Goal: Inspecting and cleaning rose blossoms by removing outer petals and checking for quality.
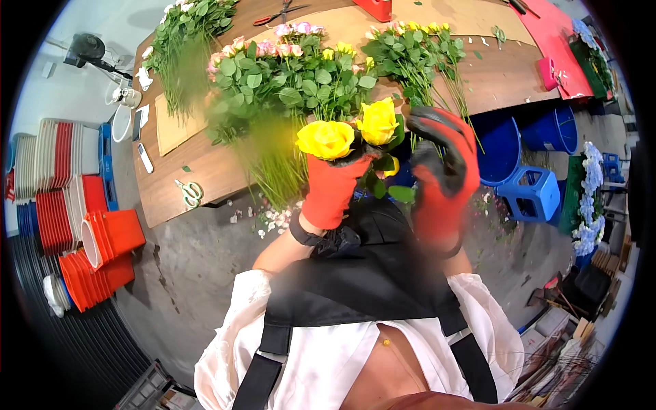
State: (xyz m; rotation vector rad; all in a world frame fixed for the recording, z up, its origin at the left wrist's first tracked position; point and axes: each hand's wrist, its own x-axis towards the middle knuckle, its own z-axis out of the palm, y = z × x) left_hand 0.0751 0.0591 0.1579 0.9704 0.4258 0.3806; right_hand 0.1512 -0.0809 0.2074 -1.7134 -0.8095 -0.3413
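Note:
In the middle, my left hand (337, 184), in a red glove with dark fingers, is closed around the stems of several yellow roses just below their heads. One wide-open yellow rose (326, 140) leans left; a second yellow rose (378, 121) stands upright beside it. A smaller yellow bloom (391, 166) and green leaves poke out lower, toward my right hand. My right hand (445, 160), in a matching red and black glove, is raised just right of the roses. Its fingers are curved and apart from the thumb, with nothing visible between them. The stems' lower ends are hidden.
Bunches of pink roses (280, 51) and yellow-tipped roses (417, 51) lie on the wooden table (225, 164). Scissors (188, 194) and a phone (145, 158) rest at its left. Blue buckets (495, 147) and a blue stool (529, 193) stand right; orange bins (113, 232) left.

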